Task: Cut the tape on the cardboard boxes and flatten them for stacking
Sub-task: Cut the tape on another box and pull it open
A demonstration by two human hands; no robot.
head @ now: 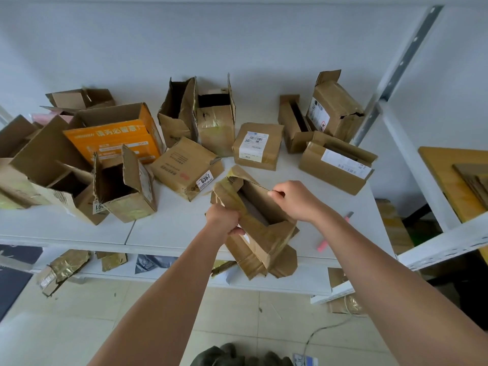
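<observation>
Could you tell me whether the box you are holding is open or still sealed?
Open: the held box gapes, interior visible, left hand and right hand gripping opposite walls.

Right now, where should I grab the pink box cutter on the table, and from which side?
Grip the pink box cutter across its handle middle, coming from above. It lies flat on the white table beside the right forearm, its far tip darker, probably the blade end. Both hands are busy with the box, so free the right hand first.
</observation>
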